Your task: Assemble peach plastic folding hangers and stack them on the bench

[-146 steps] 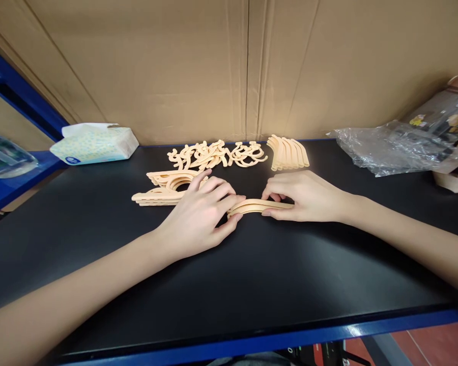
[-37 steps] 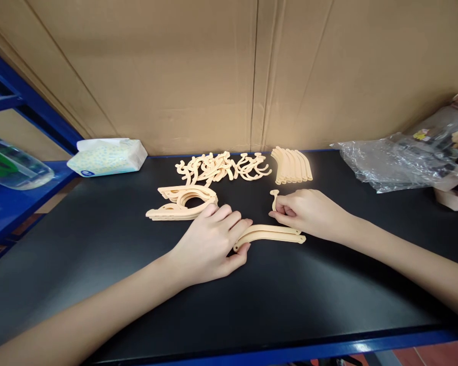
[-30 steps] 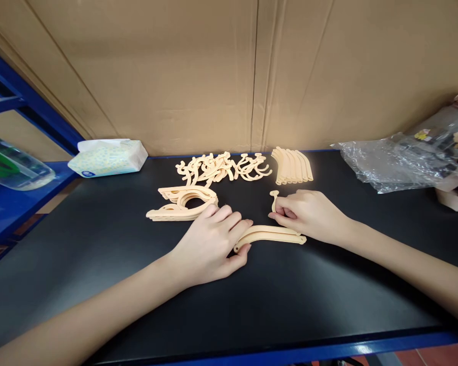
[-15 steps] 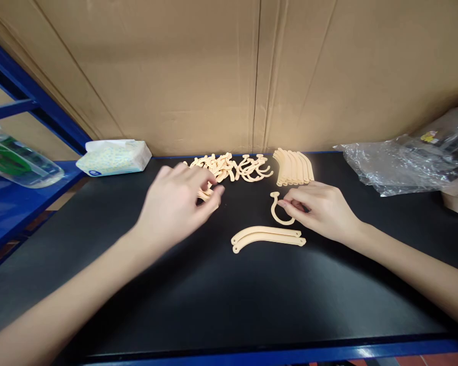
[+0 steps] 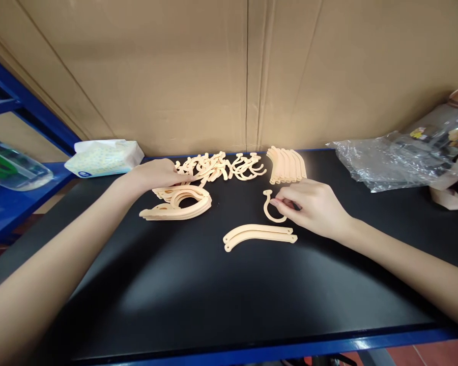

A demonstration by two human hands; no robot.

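My right hand (image 5: 309,208) is closed, thumb and fingers pinching a cream plastic hook (image 5: 267,207) with a small flat head, held just over the table. Below it lie two slightly curved cream plastic arms (image 5: 259,234), side by side, with holes at their ends. My left hand (image 5: 156,173) reaches past a stack of folded cream hanger pieces (image 5: 187,208) to the near left edge of a heap of small curved pieces (image 5: 213,165). Its visible fingers are stretched out; the tips are partly hidden, and nothing shows in them.
Several loose hooks (image 5: 248,166) lie right of the heap, next to a row of curved arms (image 5: 288,163). A tissue pack (image 5: 104,158) sits at back left, a clear plastic bag (image 5: 377,160) at back right. Cardboard (image 5: 156,76) stands behind the black table (image 5: 198,295).
My left hand has moved left and back from above the folded stack to the heap, uncovering the stack. My right hand keeps its hold on the hook. The view has shifted slightly.
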